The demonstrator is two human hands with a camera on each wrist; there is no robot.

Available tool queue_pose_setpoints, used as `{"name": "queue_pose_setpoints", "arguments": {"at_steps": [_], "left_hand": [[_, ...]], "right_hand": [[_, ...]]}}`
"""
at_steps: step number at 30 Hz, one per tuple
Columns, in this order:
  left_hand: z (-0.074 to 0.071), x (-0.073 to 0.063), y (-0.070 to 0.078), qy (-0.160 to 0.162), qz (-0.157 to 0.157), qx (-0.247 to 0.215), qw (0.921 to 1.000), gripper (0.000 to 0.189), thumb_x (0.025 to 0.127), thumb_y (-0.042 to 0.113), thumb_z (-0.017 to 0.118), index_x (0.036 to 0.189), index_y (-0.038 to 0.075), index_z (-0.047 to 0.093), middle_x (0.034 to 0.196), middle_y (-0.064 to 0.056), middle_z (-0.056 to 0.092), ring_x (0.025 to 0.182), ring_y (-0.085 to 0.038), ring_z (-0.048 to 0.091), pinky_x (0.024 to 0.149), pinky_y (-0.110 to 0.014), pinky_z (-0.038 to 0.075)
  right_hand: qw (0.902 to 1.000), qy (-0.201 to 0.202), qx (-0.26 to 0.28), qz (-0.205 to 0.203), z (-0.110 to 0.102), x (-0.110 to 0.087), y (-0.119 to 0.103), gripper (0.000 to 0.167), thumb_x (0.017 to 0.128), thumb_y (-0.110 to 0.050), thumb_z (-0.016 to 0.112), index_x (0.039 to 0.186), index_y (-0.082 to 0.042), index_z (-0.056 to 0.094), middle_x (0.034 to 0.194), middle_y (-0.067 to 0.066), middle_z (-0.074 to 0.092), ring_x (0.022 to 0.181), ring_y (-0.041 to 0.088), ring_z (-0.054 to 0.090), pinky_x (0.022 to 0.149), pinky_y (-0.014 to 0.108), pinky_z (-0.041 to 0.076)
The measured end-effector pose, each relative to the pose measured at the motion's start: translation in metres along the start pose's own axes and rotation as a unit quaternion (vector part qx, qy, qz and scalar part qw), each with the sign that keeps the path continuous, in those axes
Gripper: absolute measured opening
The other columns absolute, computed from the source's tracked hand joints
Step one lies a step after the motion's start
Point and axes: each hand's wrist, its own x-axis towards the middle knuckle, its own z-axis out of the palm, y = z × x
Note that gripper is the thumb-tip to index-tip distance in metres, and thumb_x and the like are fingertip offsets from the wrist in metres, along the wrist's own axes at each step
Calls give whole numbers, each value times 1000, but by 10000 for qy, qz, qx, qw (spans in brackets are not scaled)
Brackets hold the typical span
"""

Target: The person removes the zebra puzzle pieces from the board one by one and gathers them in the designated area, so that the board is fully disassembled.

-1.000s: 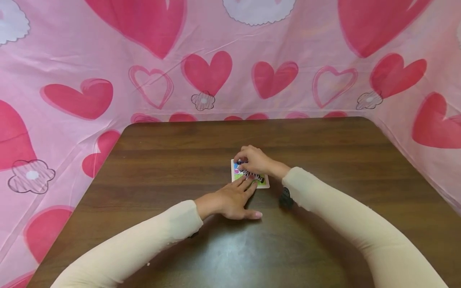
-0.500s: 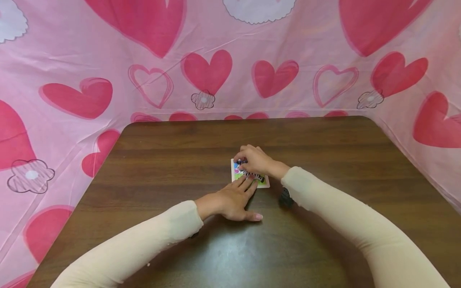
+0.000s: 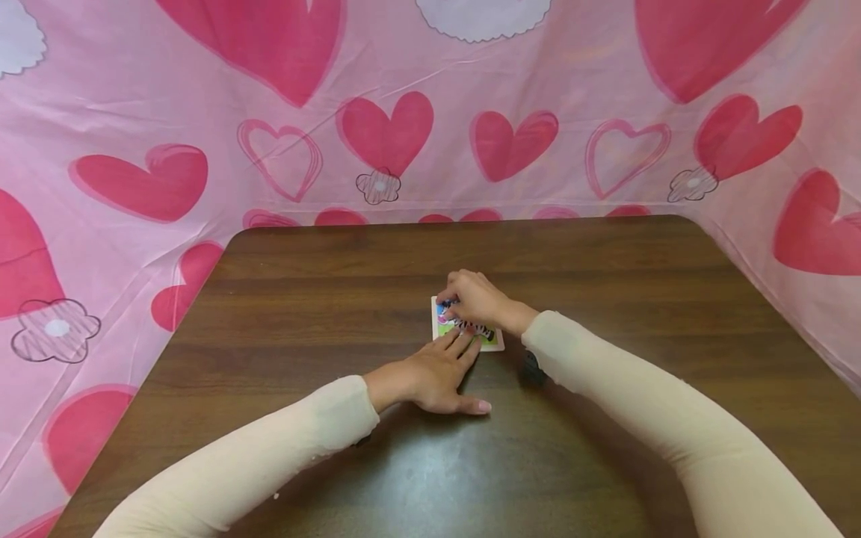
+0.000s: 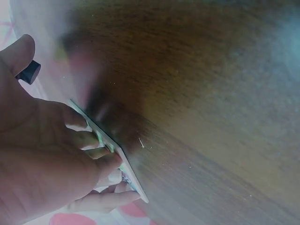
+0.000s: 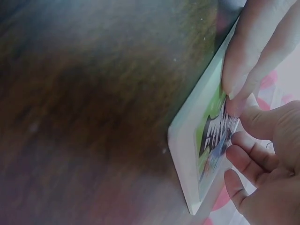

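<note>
A small square board with a white rim and a zebra picture on green [image 3: 489,340], apparently a children's puzzle, lies mid-table. My left hand [image 3: 433,375] comes from the near left; its straight, spread fingers rest on the near part of the board, thumb stretched out to the right. My right hand [image 3: 476,300] bends over the far part, thumb and fingers curled down at the zebra's front end. In the right wrist view the right fingertips [image 5: 239,159] meet the zebra picture [image 5: 213,133]; I cannot tell whether they pinch a piece.
The brown wooden table [image 3: 323,299] has rounded far corners. A pink cloth with red hearts [image 3: 386,131] hangs around its back and sides. A dark device [image 3: 534,366] sits under the right wrist.
</note>
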Motion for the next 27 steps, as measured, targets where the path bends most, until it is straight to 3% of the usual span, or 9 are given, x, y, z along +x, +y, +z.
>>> {"name": "queue_pose_setpoints", "arguments": {"at_steps": [8, 14, 20, 27], "left_hand": [[0, 0, 1, -11, -1, -58, 10000, 98, 88, 72, 43, 155, 10, 7, 162, -8, -2, 147, -26, -4, 117, -42, 12], [0, 0, 1, -45, -11, -53, 10000, 98, 88, 71, 44, 156, 11, 7, 162, -8, -1, 148, -26, -4, 117, -42, 12], [0, 1, 1, -47, 6, 46, 10000, 99, 88, 72, 43, 155, 10, 6, 162, -9, -1, 147, -26, -5, 118, -41, 10], [-1, 1, 2, -62, -34, 150, 9999, 99, 88, 72, 43, 155, 10, 6, 162, -9, -1, 147, -27, -4, 118, -40, 11]], "right_hand": [[9974, 57, 130, 713, 0, 0, -3, 25, 79, -23, 80, 104, -19, 78, 90, -4, 64, 90, 17, 53, 76, 39, 30], [9961, 112, 406, 770, 3, -1, -2, 24, 79, -21, 81, 102, -18, 77, 92, -2, 64, 92, 19, 51, 80, 43, 33], [9953, 100, 584, 764, 4, -2, -5, 11, 78, -15, 80, 88, -19, 77, 94, -3, 62, 96, 19, 49, 82, 46, 32], [9961, 207, 273, 816, 0, -4, -9, 21, 77, -21, 82, 97, -15, 76, 92, 0, 63, 94, 19, 51, 81, 44, 32]]}}
